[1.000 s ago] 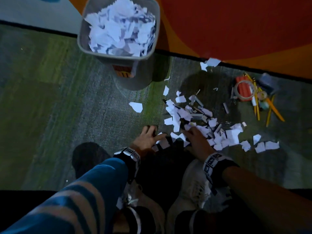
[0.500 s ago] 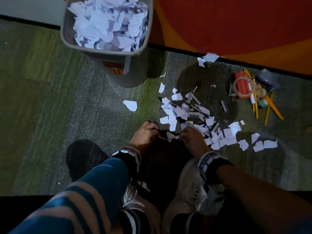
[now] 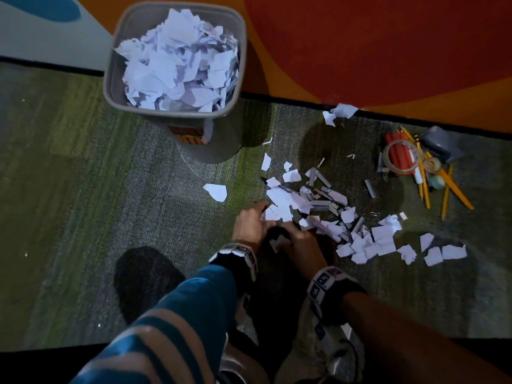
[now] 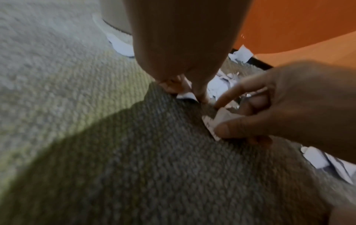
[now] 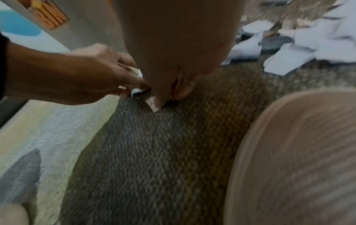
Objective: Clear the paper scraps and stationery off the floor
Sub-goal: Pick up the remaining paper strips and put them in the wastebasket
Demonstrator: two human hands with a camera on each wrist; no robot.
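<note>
Both hands had drawn together at the near edge of the paper scraps.

From a flat spread a second earlier, the left hand (image 3: 250, 221) had curled to pinch a scrap, and the right hand (image 3: 300, 245), at its 3 o'clock, pinched another. The paper scraps (image 3: 329, 217) still littered the floor; the waste bin (image 3: 174, 59) stood at 11 o'clock and the stationery (image 3: 415, 164) at 2 o'clock, so clearing seemed far from finished.

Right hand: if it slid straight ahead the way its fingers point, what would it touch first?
Probably the left hand: the right hand, pinching a white paper scrap, points its fingers there, almost touching. Depth is unclear.
</note>
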